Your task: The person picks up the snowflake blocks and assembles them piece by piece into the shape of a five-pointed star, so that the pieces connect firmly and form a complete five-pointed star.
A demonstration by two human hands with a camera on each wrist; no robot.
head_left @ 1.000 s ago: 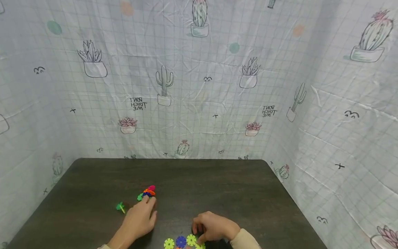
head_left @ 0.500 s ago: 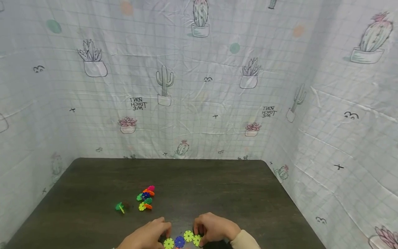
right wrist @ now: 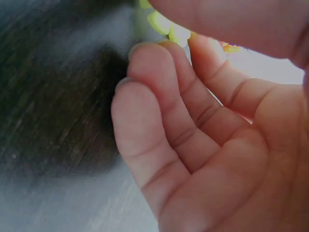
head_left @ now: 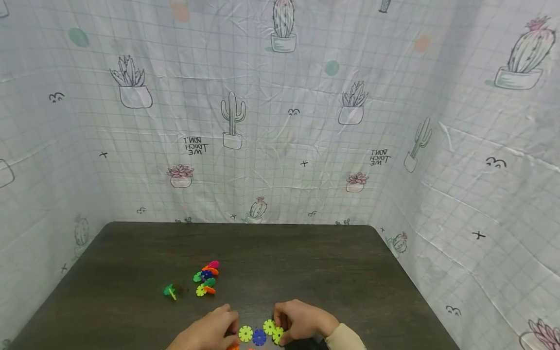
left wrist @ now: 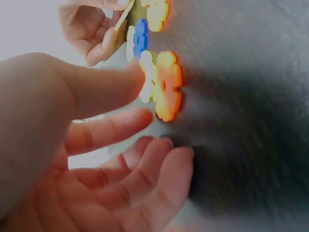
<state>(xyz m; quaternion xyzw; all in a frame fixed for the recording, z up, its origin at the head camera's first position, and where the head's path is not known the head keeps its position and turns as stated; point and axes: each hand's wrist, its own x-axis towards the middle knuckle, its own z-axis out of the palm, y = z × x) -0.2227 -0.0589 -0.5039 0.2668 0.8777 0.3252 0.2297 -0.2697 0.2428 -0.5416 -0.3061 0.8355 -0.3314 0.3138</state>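
Observation:
Several snowflake discs form a curved group at the bottom of the head view, partly cut off. My left hand (head_left: pixel 210 328) has curled fingers and holds the edge of a yellow snowflake disc (head_left: pixel 246 333) between thumb and index finger. An orange snowflake disc (left wrist: pixel 168 89) lies close by its fingertips in the left wrist view. A blue snowflake disc (head_left: pixel 259 337) sits between the hands. My right hand (head_left: pixel 304 320) pinches another yellow snowflake disc (head_left: pixel 277 335). Beside that, one more yellow disc (head_left: pixel 269 326) touches the row. The right wrist view hides most of the discs behind fingers.
On the dark table (head_left: pixel 328 267), a cluster of joined coloured discs (head_left: pixel 206 276) lies left of centre. A small green and yellow joined piece (head_left: pixel 170 291) stands further left. A cactus-print cloth (head_left: pixel 262 170) hangs around the back and sides.
My left hand has come back from the coloured cluster to the near row of discs. The left yellow disc has shifted up and right. The right hand has stayed nearly in place.

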